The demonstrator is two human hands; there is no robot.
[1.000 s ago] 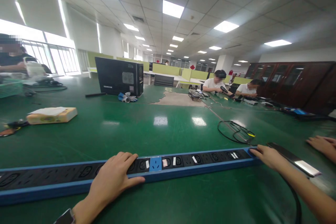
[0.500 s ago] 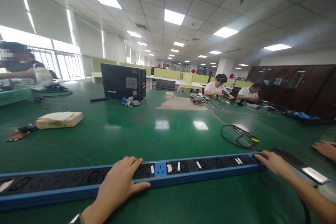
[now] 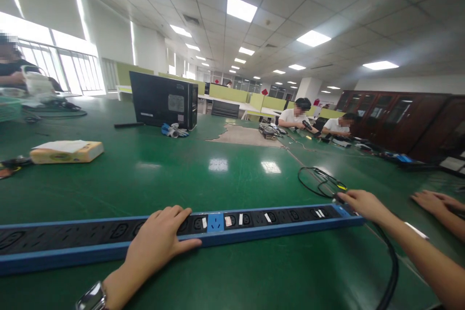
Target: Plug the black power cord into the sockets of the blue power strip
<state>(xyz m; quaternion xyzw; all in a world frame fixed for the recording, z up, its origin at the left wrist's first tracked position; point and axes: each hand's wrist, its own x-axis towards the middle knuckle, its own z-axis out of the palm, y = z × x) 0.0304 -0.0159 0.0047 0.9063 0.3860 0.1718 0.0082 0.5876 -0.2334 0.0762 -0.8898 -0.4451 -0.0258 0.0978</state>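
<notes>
A long blue power strip [image 3: 283, 227] with black sockets lies across the green table in front of me. My left hand [image 3: 160, 232] is laid over it left of the blue socket, fingers across the top and thumb along the near side, gripping it. At the strip's right end, my right hand [image 3: 363, 206] pinches a small black plug [image 3: 338, 198] just above the blue end socket; the fingers partly hide it. A loosely coiled black cable [image 3: 316, 181] with a yellow tag lies just behind that hand. A thick black cable [image 3: 392, 266] curves down beneath my right forearm.
A black computer case [image 3: 163, 101] stands farther back, with gloves [image 3: 175, 130] beside it. A tissue pack [image 3: 67, 151] lies at left. Another person's hands [image 3: 432, 201] rest on the table at right. Two people [image 3: 295, 116] work at the far side.
My right hand has lifted off the strip's end and now holds a black plug there. The dark flat object beside it is mostly gone from view. The left hand stays on the strip.
</notes>
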